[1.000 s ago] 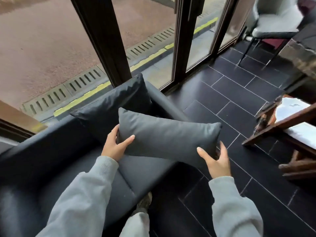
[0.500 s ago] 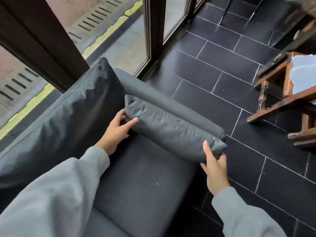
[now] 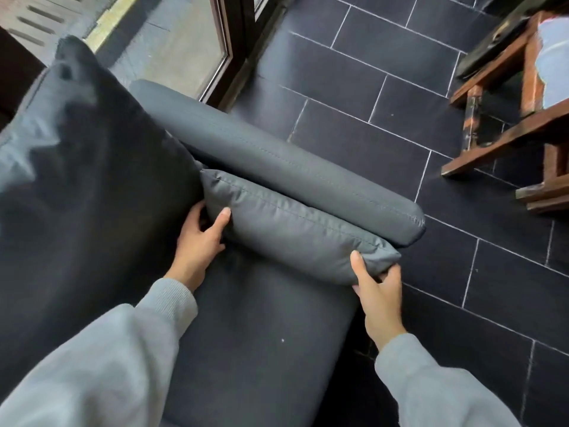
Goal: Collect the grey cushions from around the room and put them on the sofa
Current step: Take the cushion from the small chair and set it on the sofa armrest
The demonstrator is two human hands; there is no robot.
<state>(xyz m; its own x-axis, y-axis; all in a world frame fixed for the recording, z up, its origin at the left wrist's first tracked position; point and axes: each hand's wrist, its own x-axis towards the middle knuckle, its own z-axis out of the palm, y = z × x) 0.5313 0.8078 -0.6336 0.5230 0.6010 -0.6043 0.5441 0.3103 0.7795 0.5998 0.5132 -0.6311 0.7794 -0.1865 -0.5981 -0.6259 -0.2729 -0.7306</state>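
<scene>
A grey rectangular cushion stands on edge on the dark sofa seat, leaning against the sofa's padded armrest. My left hand grips the cushion's far-left end, thumb on its front face and fingers behind. My right hand holds its near-right corner, thumb on top and fingers curled under. A larger dark back cushion leans on the sofa back to the left, touching the grey cushion's end.
Dark tiled floor spreads to the right of the sofa. A wooden chair frame with a pale seat pad stands at the right edge. A glass door in a dark frame rises behind the armrest.
The cushion came down from the air onto the seat and settled against the armrest. Both hands stayed on its ends, and my view tilted down and closer.
</scene>
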